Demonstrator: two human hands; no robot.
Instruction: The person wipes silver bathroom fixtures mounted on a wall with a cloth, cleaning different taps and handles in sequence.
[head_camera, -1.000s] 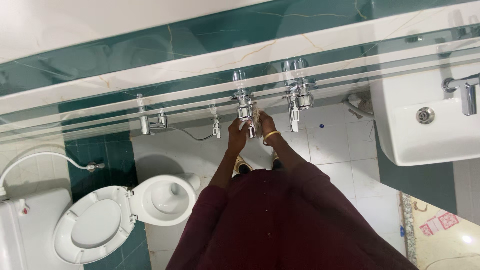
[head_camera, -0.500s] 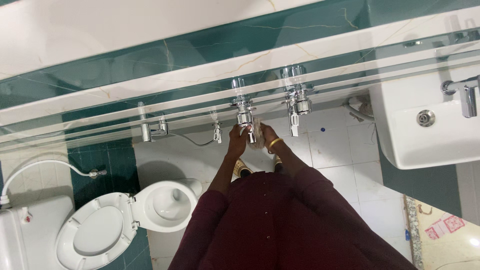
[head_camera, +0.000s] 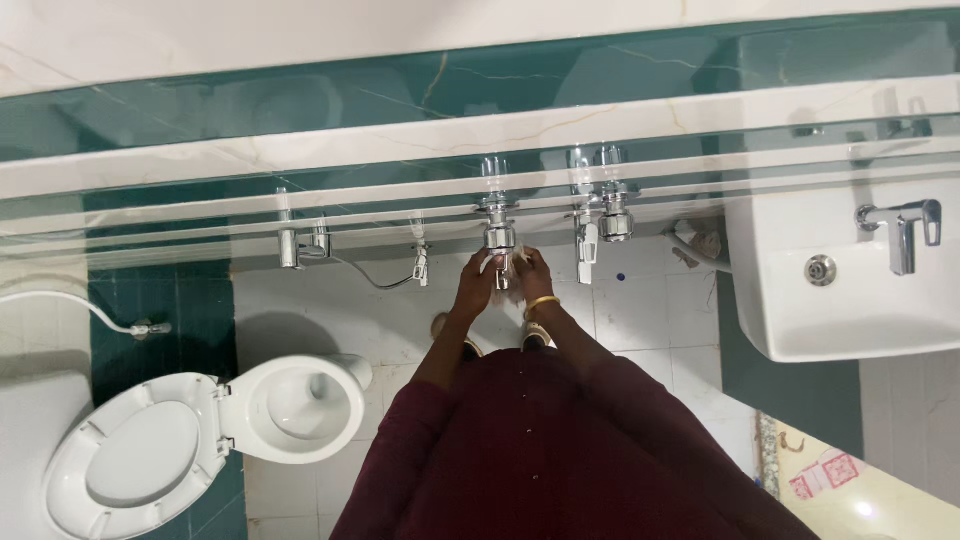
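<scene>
Both hands meet at the middle chrome wall tap (head_camera: 499, 240), which sticks out of the marble-and-green tiled wall (head_camera: 300, 110) between a small angle valve (head_camera: 421, 262) on one side and a second chrome tap (head_camera: 600, 222) on the other. The left hand (head_camera: 478, 280) is wrapped around the tap's spout from below, fingers curled on the metal. The right hand (head_camera: 533, 275), with a gold bangle (head_camera: 543, 303) at the wrist, presses a pale cloth (head_camera: 512, 268) against the spout; the cloth is small and mostly hidden, so it may be a rag or a scrub pad, and I cannot tell how firmly the fingers close on it.

The risks come from the grip and the footing. The spout is smooth and shiny, so a wet palm could slide off. A hard twist on the body could nudge the handle and start water running onto the white floor tiles (head_camera: 640, 300), where the person's feet stand close below. Leaning in over the toilet bowl (head_camera: 300, 405), with its seat (head_camera: 130, 465) up, leaves little room to step back, and the washbasin (head_camera: 850, 290) edge is near the right elbow.
</scene>
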